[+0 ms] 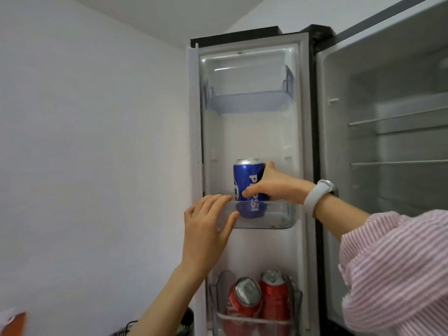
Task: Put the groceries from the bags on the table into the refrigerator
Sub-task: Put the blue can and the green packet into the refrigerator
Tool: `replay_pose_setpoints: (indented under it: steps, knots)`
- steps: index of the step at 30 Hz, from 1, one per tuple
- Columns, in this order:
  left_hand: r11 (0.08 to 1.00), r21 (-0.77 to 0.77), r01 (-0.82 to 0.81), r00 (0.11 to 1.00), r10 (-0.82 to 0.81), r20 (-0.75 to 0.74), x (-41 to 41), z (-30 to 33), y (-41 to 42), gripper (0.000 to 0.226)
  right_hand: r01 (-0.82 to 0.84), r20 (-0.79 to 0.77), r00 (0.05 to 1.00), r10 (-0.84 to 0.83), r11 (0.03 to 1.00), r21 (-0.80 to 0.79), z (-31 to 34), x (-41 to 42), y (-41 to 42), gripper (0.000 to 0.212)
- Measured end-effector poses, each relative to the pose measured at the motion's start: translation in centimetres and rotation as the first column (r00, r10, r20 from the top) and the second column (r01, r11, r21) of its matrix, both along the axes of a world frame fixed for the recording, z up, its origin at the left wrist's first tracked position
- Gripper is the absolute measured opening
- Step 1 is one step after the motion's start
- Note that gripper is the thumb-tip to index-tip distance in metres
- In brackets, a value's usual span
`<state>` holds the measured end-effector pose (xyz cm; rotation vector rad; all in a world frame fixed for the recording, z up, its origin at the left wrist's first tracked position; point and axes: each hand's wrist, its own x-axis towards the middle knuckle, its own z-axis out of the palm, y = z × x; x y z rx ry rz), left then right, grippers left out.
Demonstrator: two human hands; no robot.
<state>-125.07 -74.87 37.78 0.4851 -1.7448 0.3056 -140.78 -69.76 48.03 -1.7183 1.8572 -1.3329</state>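
Right hand (276, 187) grips blue can (246, 180) in door shelf (278, 218)

The right hand (274, 184) covers part of the lettering on the blue can (246, 180), and the clear door shelf (274, 214) blurs the can's foot. Two red cans (260, 299) below run off the bottom edge. An orange scrap (14, 323) in the bottom left corner is cut off and too blurred to name. The fridge's inner shelves (400, 141) are cropped on the right.
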Motion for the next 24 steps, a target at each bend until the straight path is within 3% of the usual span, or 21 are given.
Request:
replay_pose_setpoints:
  steps: [2, 6, 9, 11, 12, 13, 14, 15, 16, 17, 18, 20, 24]
  knots:
    - [1.000, -0.012, 0.012, 1.000, -0.012, -0.025, -0.2, -0.2, -0.4, 0.039, -0.036, 0.005, 0.999, 0.036, 0.999, 0.033, 0.1, -0.3, -0.1, 0.077]
    - [0.999, -0.035, 0.038, 0.997, -0.040, -0.073, -0.5, -0.3, -0.7, 0.037, -0.089, -0.021, 0.996, 0.090, 0.994, 0.064, 0.3, -0.6, 0.1, 0.057]
    - [0.998, -0.043, 0.055, 0.993, -0.059, -0.099, -0.5, -0.4, -0.6, 0.035, -0.093, -0.029, 0.995, 0.091, 0.994, -0.051, 0.5, -0.4, 0.6, 0.070]
    - [0.997, -0.039, 0.060, 0.993, -0.064, -0.100, -0.6, -0.4, -0.7, 0.035, -0.118, -0.164, 0.982, 0.092, 0.981, -0.157, 1.7, -0.6, 1.4, 0.077]
    - [0.997, -0.037, 0.064, 0.992, -0.067, -0.103, -0.6, -0.4, -0.7, 0.035, -0.116, -0.332, 0.942, 0.053, 0.978, -0.175, 2.5, -0.8, 1.9, 0.079]
    - [0.997, -0.034, 0.071, 0.991, -0.074, -0.109, -0.7, -0.4, -0.7, 0.036, -0.085, -0.559, 0.828, -0.028, 0.981, -0.175, 3.4, -1.0, 2.5, 0.082]
    - [0.996, -0.030, 0.079, 0.990, -0.082, -0.117, -0.7, -0.5, -0.7, 0.037, -0.030, -0.777, 0.618, -0.119, 0.984, -0.175, 4.3, -1.3, 3.0, 0.083]
    - [0.996, -0.027, 0.085, 0.988, -0.088, -0.124, -0.7, -0.5, -0.6, 0.037, 0.013, -0.920, 0.342, -0.190, 0.980, -0.198, 5.1, -1.3, 3.4, 0.080]
    - [0.996, -0.025, 0.088, 0.988, -0.091, -0.128, -0.8, -0.5, -0.6, 0.036, 0.015, -0.970, 0.076, -0.233, 0.973, -0.232, 5.7, -1.1, 3.8, 0.074]
    - [0.996, -0.022, 0.089, 0.987, -0.091, -0.130, -0.9, -0.6, -0.6, 0.036, -0.006, -0.961, -0.131, -0.243, 0.970, -0.244, 6.0, -0.8, 4.1, 0.067]
    - [0.996, -0.018, 0.090, 0.987, -0.092, -0.132, -1.0, -0.6, -0.6, 0.035, -0.024, -0.933, -0.275, -0.230, 0.972, -0.232, 6.2, -0.4, 4.3, 0.061]
    - [0.996, -0.007, 0.093, 0.987, -0.094, -0.133, -1.1, -0.7, -0.6, 0.036, -0.023, -0.889, -0.426, -0.167, 0.984, -0.174, 5.9, 0.1, 4.4, 0.058]
    - [0.994, 0.010, 0.105, 0.986, -0.103, -0.132, -1.2, -0.8, -0.2, 0.039, -0.050, -0.848, -0.524, -0.079, 0.997, -0.062, 4.0, 0.6, 3.4, 0.060]
